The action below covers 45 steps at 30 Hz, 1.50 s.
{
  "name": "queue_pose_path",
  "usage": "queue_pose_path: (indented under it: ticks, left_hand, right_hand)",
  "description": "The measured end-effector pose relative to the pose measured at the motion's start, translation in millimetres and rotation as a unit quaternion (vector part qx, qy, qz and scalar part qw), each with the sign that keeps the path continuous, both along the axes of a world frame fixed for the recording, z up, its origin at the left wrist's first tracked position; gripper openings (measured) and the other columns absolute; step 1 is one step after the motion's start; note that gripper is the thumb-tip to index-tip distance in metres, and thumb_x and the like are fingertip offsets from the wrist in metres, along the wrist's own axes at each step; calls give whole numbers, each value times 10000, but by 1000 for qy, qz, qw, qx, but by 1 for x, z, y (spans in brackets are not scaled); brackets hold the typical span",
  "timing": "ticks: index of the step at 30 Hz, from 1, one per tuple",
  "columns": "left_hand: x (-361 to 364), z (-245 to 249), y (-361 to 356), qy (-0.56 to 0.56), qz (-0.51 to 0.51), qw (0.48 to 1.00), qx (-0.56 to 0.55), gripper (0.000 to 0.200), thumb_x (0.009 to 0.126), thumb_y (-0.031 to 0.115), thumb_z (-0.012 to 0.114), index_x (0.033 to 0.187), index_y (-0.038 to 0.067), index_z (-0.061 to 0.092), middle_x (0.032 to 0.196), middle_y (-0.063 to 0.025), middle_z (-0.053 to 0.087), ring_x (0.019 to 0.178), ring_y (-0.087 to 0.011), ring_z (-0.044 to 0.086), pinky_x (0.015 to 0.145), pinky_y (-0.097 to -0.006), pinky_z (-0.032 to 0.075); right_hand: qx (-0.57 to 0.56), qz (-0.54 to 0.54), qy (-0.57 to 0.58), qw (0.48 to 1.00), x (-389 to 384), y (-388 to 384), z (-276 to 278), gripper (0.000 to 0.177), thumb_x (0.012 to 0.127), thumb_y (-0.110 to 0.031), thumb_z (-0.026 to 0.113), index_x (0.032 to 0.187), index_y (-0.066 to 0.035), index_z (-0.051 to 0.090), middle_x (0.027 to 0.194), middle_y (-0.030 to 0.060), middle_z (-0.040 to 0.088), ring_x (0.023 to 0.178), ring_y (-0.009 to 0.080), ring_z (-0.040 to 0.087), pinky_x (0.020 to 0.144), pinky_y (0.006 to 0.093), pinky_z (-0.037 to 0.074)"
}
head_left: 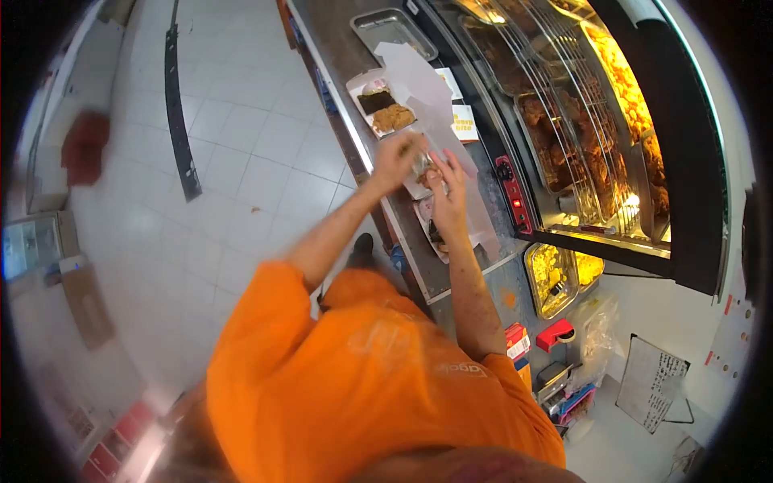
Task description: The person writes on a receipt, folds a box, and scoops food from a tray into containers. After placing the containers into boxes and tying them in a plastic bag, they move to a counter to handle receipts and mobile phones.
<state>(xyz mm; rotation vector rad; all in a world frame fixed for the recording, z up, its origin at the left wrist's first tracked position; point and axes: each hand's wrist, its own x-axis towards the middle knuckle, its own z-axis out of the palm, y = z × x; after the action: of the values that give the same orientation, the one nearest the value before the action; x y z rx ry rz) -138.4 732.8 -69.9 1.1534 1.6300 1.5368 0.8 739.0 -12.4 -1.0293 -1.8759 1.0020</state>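
Observation:
Both my hands meet over the steel counter (pixel 338 48). My left hand (pixel 397 157) is closed around a small shiny wrapped item (pixel 422 166), too blurred to identify. My right hand (pixel 448 197) grips the same item from the other side, fingers stretched along it. Under the hands lies a white tray or paper (pixel 419 191). Just beyond stands an open white box (pixel 355 80) with a dark piece and a brown crumbed piece of food. A large white sheet of paper (pixel 415 76) lies beside it.
A heated display case (pixel 580 137) full of fried chicken runs along the right, with a red-lit control strip (pixel 512 189). An empty metal tray (pixel 392 30) sits at the counter's far end. A pan of yellow food (pixel 551 278) sits lower right. White tiled floor (pixel 233 161) spreads left.

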Motion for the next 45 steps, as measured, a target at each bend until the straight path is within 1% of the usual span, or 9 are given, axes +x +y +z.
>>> queue_pose_path:
  ticks: [4, 10, 12, 17, 22, 25, 34, 39, 45]
  left_hand:
    - [-105, -56, 86, 333, 217, 910, 120, 193, 836, 179, 524, 922, 43, 631, 1019, -162, 606, 987, -356, 532, 902, -445, 386]
    - [-203, -166, 132, 695, -81, 698, -155, 406, 941, 357, 371, 1273, 155, 489, 1387, -184, 391, 1312, -395, 293, 1052, -623, 152]
    - [-132, -70, 105, 494, 131, 847, -145, 534, 931, 426, 430, 1358, 109, 393, 1378, -164, 388, 1279, -363, 325, 1046, -573, 205]
    - [-23, 10, 41, 373, 218, 885, 176, 384, 909, 248, 556, 1154, -40, 490, 1101, -188, 541, 1036, -316, 514, 923, -416, 394]
    - [186, -22, -53, -37, -152, 975, 157, 244, 901, 193, 520, 1049, -1, 512, 1011, -119, 544, 982, -230, 505, 884, -361, 406]
    - [301, -10, -61, 19, -351, 936, 25, 296, 845, 128, 625, 1115, 43, 539, 1101, -74, 547, 994, -171, 506, 861, -302, 423]
    - [461, -87, -8, -438, -245, 709, -496, 581, 916, 388, 525, 1372, 102, 305, 1371, -131, 389, 1137, -259, 509, 897, -404, 455]
    - [489, -91, -2, -438, -77, 805, -392, 564, 918, 333, 544, 1368, 103, 294, 1231, -103, 446, 1062, -231, 527, 817, -376, 492]
    - [454, -123, 17, -228, -18, 946, -231, 433, 906, 183, 579, 1303, 97, 429, 1144, -66, 438, 929, -180, 548, 594, -290, 537]
  right_hand:
    - [-219, 81, 130, 964, 26, -14, -7, 199, 876, -87, 571, 1060, -29, 619, 1129, 107, 596, 1032, 199, 560, 868, 294, 432]
    - [-31, 60, -44, 997, 135, -41, 23, 117, 848, -66, 596, 940, -9, 640, 874, 80, 663, 814, 147, 624, 708, 283, 487]
    - [-1, -144, -55, 988, 191, -43, 30, 102, 841, -72, 601, 897, -4, 653, 802, 79, 664, 772, 153, 633, 705, 277, 485]
    - [42, -577, -320, 750, 397, -10, -14, 223, 817, -275, 645, 851, -62, 698, 822, 116, 675, 821, 246, 614, 743, 386, 472]
    - [-88, -417, -580, 694, 481, -1, -104, 306, 771, -435, 643, 840, -147, 721, 869, 108, 679, 964, 260, 567, 847, 400, 376]
    - [-73, -401, -545, 732, 512, 9, -129, 295, 792, -381, 624, 843, -102, 705, 850, 132, 672, 890, 293, 604, 792, 430, 424]
    - [-25, -391, -143, 909, 594, 90, -84, 212, 806, -175, 609, 872, 22, 646, 795, 200, 659, 770, 309, 660, 677, 382, 503]
    - [-13, -276, -447, 851, 578, 52, -78, 143, 814, -68, 505, 943, -7, 512, 910, 195, 559, 756, 409, 598, 674, 510, 491]
    - [-135, -403, -312, 850, 528, 12, -154, 91, 821, -57, 476, 879, -3, 521, 953, 200, 543, 761, 407, 597, 668, 507, 491]
